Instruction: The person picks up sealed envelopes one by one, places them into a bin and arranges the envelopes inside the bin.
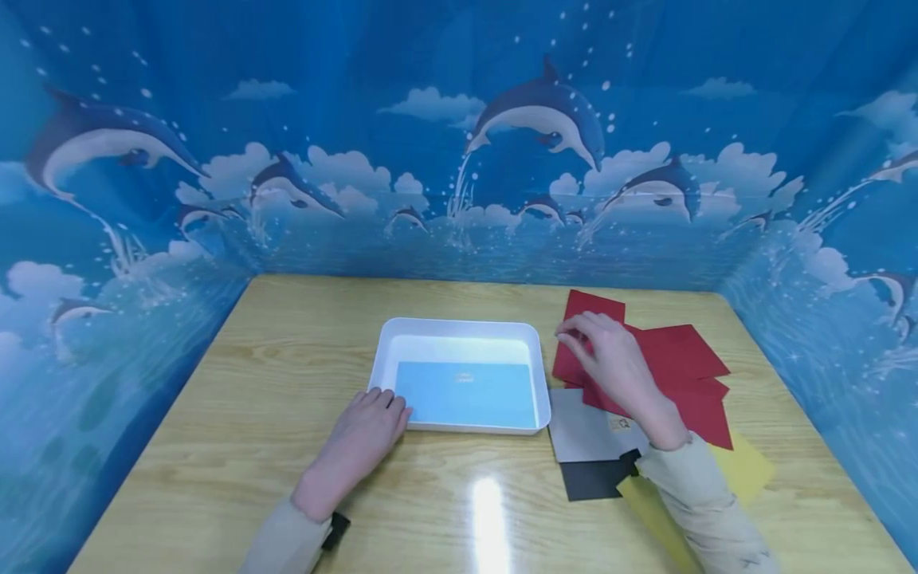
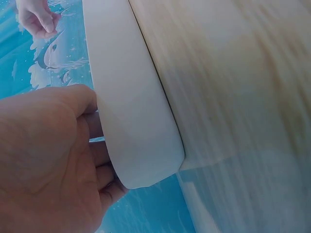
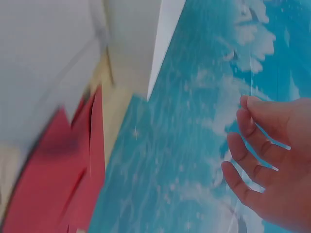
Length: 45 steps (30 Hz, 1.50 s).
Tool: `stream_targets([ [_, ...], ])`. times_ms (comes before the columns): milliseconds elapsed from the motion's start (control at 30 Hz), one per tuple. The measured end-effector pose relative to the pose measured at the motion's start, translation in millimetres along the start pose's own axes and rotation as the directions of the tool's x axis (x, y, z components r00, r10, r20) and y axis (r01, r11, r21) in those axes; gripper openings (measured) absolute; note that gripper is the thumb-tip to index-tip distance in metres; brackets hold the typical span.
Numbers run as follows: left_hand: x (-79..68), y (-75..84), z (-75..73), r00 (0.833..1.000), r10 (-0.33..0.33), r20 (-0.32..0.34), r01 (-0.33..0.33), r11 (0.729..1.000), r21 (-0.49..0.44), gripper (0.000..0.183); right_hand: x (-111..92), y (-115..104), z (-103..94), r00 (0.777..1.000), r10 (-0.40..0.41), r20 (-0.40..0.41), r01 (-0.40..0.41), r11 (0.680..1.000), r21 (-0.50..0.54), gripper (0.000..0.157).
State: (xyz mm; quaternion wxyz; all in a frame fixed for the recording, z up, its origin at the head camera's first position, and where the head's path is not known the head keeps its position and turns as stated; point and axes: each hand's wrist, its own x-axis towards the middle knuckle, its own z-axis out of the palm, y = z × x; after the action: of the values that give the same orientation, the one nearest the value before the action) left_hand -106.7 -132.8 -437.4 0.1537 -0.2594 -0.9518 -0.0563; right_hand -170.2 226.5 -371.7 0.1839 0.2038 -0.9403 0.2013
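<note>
Left hand (image 1: 369, 430) grips the near-left corner of the white tray (image 1: 459, 344); a blue card (image 1: 464, 402) lies inside, to its right. Right hand (image 1: 615, 357), loosely bent and free, hangs above red cards (image 1: 677, 351) beside the tray.

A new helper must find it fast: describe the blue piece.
On the wooden table, find the white tray whose corner the left hand holds. The blue piece lies inside, toward the near side. Unlike the red pieces outside, to its right, it is light blue.
</note>
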Motion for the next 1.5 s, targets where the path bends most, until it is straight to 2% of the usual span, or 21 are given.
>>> stream_targets([
  [233, 0.1, -0.6, 0.3, 1.0, -0.002, 0.028, 0.002, 1.0, 0.005, 0.022, -9.9, 32.1, -23.6, 0.994, 0.078, -0.074, -0.082, 0.995, -0.054, 0.022],
  [367, -0.1, -1.7, 2.4, 1.0, 0.007, 0.014, -0.007, 1.0, 0.008, 0.022, -17.4, 54.6, -30.9, 0.99, 0.104, -0.092, -0.112, 0.99, -0.085, 0.022],
  [567, -0.3, -1.5, 3.2, 1.0, 0.005, 0.001, -0.005, 1.0, 0.008, 0.022, -32.7, 89.0, -33.3, 0.984, 0.178, -0.003, -0.177, 0.979, -0.099, 0.021],
  [767, -0.6, 0.2, 1.6, 1.0, -0.006, 0.01, 0.006, 1.0, 0.009, 0.023, -44.7, 113.9, -29.3, 0.973, 0.201, 0.11, -0.184, 0.971, -0.152, 0.029],
  [967, -0.3, 0.2, 1.6, 1.0, -0.005, 0.017, 0.005, 1.0, 0.002, 0.023, -53.4, 130.4, -24.7, 0.936, 0.238, 0.26, -0.194, 0.963, -0.185, 0.037],
  [1133, 0.4, -0.4, 1.4, 1.0, -0.005, 0.023, 0.005, 1.0, -0.003, 0.023, -59.6, 137.4, -20.8, 0.893, 0.272, 0.358, -0.214, 0.957, -0.195, 0.053],
  [1200, 0.4, -0.7, 1.7, 1.0, -0.005, 0.023, 0.005, 1.0, -0.003, 0.023, -61.3, 138.8, -19.3, 0.886, 0.281, 0.369, -0.222, 0.956, -0.193, 0.058],
  [1300, 0.1, -0.6, 1.4, 1.0, -0.003, 0.018, 0.003, 1.0, 0.001, 0.023, -63.1, 140.9, -16.7, 0.888, 0.287, 0.359, -0.234, 0.955, -0.184, 0.06],
  [1500, -0.2, 0.3, -0.5, 1.0, -0.004, 0.014, 0.004, 1.0, 0.006, 0.023, -64.6, 144.3, -14.2, 0.899, 0.279, 0.336, -0.241, 0.959, -0.15, 0.05],
])
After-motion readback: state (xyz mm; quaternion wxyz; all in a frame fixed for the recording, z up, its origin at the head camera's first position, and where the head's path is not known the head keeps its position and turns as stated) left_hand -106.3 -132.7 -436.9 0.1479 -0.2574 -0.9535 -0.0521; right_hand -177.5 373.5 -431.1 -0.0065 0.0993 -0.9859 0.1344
